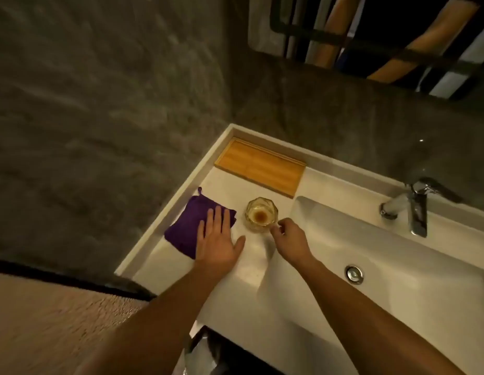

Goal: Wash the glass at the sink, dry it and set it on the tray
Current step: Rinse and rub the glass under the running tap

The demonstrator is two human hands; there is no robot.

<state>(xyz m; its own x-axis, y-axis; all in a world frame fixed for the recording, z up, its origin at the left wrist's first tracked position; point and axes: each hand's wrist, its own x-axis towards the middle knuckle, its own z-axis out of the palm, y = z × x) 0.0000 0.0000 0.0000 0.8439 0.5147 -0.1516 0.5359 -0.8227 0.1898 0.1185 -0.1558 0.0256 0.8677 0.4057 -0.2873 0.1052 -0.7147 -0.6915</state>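
Note:
A clear faceted glass [261, 213] with a brown residue at its bottom stands upright on the white counter, left of the sink basin [384, 255]. My right hand [289, 240] is at the glass's near right rim, fingertips touching it. My left hand [219, 236] lies flat, fingers spread, partly on a folded purple cloth [186, 228] left of the glass. A wooden tray [259, 166] sits empty at the counter's far left corner, behind the glass.
A chrome tap [414, 207] stands at the basin's far side and a round drain [354, 274] lies in the basin. Grey walls close the counter on the left and back. A mirror hangs above. A bin with a liner [205, 353] stands below the counter edge.

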